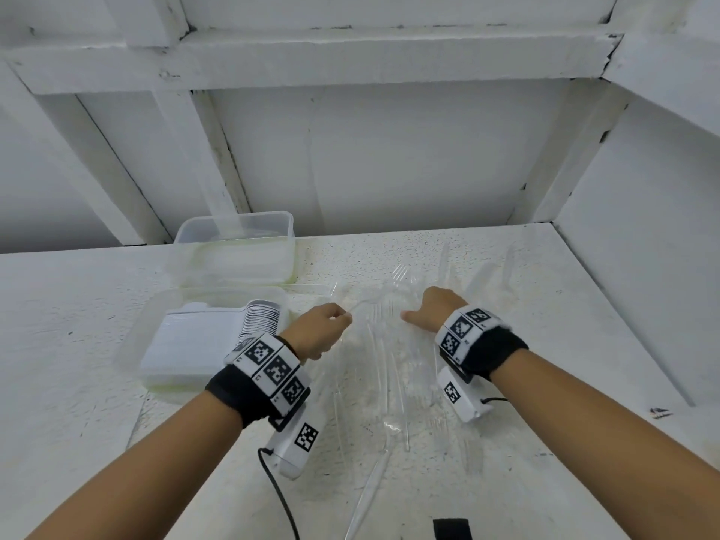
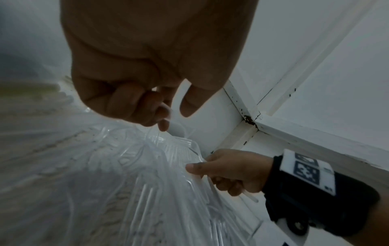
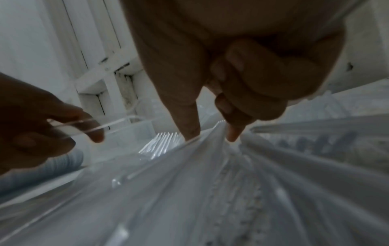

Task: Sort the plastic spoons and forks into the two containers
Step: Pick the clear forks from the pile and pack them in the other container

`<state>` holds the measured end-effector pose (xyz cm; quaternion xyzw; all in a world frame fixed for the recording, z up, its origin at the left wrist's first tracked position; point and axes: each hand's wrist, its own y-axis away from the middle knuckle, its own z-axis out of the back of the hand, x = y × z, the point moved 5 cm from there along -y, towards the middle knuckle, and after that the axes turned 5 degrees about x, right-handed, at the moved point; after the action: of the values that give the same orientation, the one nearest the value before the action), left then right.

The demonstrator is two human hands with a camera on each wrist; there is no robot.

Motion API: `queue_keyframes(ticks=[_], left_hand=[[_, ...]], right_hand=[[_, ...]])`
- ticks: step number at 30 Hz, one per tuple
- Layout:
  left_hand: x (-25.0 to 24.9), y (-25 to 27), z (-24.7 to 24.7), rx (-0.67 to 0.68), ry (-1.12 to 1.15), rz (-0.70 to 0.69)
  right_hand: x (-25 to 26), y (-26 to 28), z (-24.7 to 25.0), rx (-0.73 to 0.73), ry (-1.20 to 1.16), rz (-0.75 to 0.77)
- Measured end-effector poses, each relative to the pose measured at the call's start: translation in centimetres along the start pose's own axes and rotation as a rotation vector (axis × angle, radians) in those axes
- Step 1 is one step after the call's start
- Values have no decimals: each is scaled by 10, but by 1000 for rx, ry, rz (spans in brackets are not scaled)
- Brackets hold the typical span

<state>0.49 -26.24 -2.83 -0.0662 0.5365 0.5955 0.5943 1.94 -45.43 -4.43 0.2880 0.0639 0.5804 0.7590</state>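
The left hand (image 1: 319,331) pinches a clear plastic fork (image 1: 364,300) by its handle above the speckled white surface (image 1: 545,290). The right hand (image 1: 432,309) pinches a clear handle in the loose cutlery pile (image 1: 393,383), beside two clear rectangular containers (image 1: 233,243).

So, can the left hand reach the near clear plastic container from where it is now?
Probably yes: the left hand, pinching a clear plastic utensil, is right beside the near clear plastic container, whose top is open with nothing between.

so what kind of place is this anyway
Probably a bare utility or storage corner rather than a kitchen: a rough white speckled counter, white painted beams and panels with cracked paint, and two clear plastic containers beside loose clear plastic cutlery.
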Motion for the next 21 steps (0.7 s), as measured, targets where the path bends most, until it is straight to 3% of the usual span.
queue_keyframes(ticks=[5, 9, 13, 16, 21], left_hand=[[3, 1, -14, -1, 5, -13], [0, -1, -21, -70, -114, -48], [0, -14, -34, -25, -326, -15], [1, -25, -37, -67, -381, -18], [1, -28, -35, -110, -453, -20]], right_hand=[[5, 0, 0, -6, -56, -23], [-4, 4, 10, -64, -295, -28], [-11, 21, 28, -123, -663, -8], [-12, 35, 30, -42, -885, 2], [-8, 50, 15, 140, -1034, 78]])
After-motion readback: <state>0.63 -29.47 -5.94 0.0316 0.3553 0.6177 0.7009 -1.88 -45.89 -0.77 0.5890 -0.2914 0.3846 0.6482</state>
